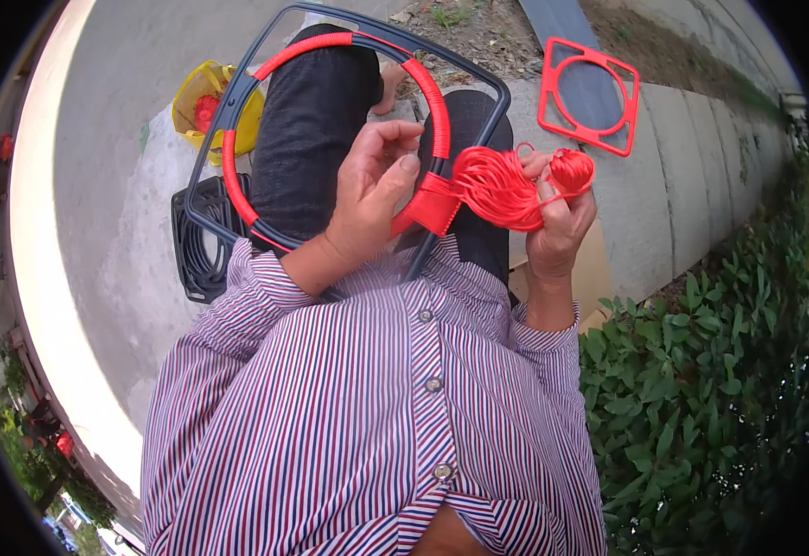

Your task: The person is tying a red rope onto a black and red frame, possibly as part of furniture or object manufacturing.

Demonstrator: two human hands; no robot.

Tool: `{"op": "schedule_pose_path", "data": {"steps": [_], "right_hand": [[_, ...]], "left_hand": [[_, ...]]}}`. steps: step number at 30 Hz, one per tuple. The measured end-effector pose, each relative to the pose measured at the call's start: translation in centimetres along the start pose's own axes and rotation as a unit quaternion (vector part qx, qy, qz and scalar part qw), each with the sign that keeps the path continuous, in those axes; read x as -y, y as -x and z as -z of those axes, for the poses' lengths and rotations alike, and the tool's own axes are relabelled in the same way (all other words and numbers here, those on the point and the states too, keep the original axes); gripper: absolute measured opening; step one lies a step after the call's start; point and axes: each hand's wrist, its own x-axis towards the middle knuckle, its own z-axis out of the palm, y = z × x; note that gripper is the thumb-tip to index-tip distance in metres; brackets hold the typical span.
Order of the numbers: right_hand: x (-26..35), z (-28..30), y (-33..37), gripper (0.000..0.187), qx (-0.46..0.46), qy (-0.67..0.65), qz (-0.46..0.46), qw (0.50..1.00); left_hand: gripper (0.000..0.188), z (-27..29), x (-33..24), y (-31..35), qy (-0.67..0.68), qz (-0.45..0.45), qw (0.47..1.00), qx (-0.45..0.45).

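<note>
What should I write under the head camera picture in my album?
Right hand gripping a red cord bundle, left hand over the ring of a dark frame, partly wrapped in red.

A: Lettering check. Any labels, numbers or signs, left or right?
B: None readable on either side.
A: Near or far?
B: Same entry: no readable text.
</note>
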Motion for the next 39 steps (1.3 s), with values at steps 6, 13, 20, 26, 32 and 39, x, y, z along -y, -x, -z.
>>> {"op": "schedule_pose_path", "data": {"steps": [6, 13, 20, 26, 32, 39], "right_hand": [[1.3, 7.5, 3.0, 0.025, 0.269, 0.21, -0.412, 0.845], [-0.5, 21.2, 7.0, 0.021, -0.243, -0.364, -0.096, 0.894], [-1.9, 13.7, 5.8, 0.027, -0.084, -0.218, -0.225, 0.946], [-0.8, 2.1, 2.4, 0.036, 0.198, 0.08, -0.374, 0.902], [-2.4, 9.2, 4.6, 0.01, -0.108, -0.063, -0.318, 0.94], [-3.3, 8.2, 9.1, 0.007, -0.191, -0.12, -0.309, 0.924]], "left_hand": [[0.034, 0.9, 0.2, -1.1, 0.095, 0.29, 0.952, -0.02], [0.038, 0.9, 0.4, -1.2, 0.103, 0.313, 0.944, 0.007], [0.05, -0.2, 0.3, -1.5, 0.176, 0.297, 0.938, 0.027], [0.049, 0.2, 0.2, -1.4, 0.263, 0.315, 0.906, 0.102], [0.033, -0.3, -0.4, -2.0, 0.266, 0.397, 0.876, 0.064], [0.024, 0.7, 0.5, -2.3, 0.288, 0.398, 0.866, 0.093]]}}
